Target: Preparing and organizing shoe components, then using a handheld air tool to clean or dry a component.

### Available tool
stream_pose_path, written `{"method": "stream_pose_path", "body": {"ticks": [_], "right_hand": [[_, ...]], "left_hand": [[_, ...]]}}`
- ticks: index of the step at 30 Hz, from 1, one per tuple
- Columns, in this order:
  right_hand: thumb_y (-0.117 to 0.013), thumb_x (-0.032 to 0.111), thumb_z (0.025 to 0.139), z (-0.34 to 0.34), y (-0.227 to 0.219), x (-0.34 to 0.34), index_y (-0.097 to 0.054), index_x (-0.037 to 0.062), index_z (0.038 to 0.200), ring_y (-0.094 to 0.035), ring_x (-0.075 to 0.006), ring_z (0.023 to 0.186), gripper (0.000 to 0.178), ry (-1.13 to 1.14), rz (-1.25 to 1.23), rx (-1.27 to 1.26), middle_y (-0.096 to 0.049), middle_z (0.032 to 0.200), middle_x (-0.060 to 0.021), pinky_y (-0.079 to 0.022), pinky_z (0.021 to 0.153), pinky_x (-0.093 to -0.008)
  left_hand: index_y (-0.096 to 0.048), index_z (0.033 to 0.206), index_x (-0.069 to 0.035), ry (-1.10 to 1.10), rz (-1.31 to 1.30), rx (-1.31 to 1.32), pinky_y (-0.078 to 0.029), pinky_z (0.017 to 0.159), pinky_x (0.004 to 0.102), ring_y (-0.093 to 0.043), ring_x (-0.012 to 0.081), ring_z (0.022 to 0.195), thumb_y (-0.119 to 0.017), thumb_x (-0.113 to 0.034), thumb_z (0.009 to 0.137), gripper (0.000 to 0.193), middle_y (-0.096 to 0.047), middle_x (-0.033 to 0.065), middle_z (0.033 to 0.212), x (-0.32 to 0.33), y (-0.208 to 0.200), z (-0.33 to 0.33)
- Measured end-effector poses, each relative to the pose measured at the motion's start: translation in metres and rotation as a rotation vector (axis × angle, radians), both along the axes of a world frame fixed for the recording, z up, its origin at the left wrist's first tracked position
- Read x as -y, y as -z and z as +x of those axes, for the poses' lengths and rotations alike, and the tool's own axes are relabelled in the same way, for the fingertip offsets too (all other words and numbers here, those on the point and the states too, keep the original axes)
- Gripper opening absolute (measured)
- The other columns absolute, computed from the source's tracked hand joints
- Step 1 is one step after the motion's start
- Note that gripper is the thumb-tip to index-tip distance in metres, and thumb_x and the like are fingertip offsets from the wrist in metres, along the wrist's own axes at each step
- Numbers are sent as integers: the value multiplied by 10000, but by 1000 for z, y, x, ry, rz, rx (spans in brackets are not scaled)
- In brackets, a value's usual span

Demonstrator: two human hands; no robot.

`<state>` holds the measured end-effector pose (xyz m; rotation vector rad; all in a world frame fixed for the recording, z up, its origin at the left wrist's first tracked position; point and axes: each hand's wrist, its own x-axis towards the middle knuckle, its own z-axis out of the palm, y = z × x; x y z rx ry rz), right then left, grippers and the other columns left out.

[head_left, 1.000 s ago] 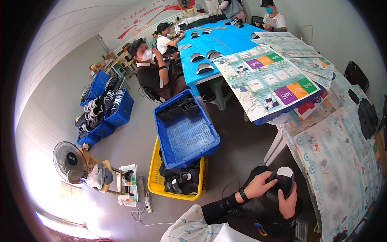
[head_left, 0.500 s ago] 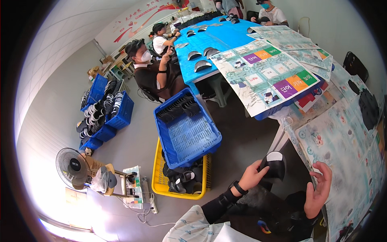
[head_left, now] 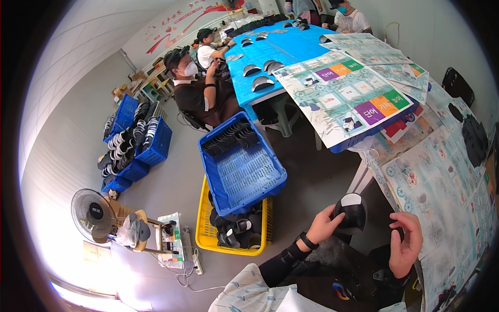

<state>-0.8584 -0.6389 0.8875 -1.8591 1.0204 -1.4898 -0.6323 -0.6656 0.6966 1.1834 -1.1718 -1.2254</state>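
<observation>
Black curved piece (head_left: 354, 214) sitting in left hand (head_left: 323, 227)

Head view: the left hand is gripping its side, right of the yellow crate (head_left: 228, 251). The right hand (head_left: 407, 243) is hovering near printed sheets (head_left: 447, 218), fingers half-curled; whether holding anything, one cannot tell.

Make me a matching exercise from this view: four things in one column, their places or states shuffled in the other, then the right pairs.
Things
1. black curved piece
2. yellow basket
3. fan
4. right hand

Places and states
A. partly beneath a blue basket
B. fingers bent, apart from the curved piece
C. held by the left hand
D. near the picture's left side, above a bright area

Right pairs: 1-C, 2-A, 3-D, 4-B
</observation>
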Motion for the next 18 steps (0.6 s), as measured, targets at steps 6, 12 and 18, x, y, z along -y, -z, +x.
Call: {"method": "stream_pose_path", "body": {"ticks": [6, 12, 18], "right_hand": [[-567, -64, 851, 5, 0, -2, -636, -41, 1084, -612, -244, 874, 244, 3, 5, -39, -660, 1095, -179, -508, 780, -318], [-567, -73, 844, 10, 1, -3, -643, -36, 1052, -608, -240, 815, 225, 12, -8, -67, -670, 1052, -167, -503, 771, -315], [-583, -85, 813, 2, -3, 1, -648, -38, 1130, -647, -266, 881, 327, -54, -31, -129, -661, 1139, -189, -525, 766, -327]], "left_hand": [[-608, 1257, 44, -4, 0, -14, -512, 881, 289, -637, 123, 977, -662, -184, 987, 358, -720, 103, 1087, 2, -1, 6], [-617, 1238, 41, -22, -2, 47, -513, 867, 286, -633, 117, 959, -669, -193, 981, 351, -722, 97, 1067, -1, 2, 11], [-630, 1207, 36, -21, -7, 21, -517, 837, 296, -636, 126, 922, -675, -214, 976, 343, -719, 94, 1028, -5, 6, 3]]}}
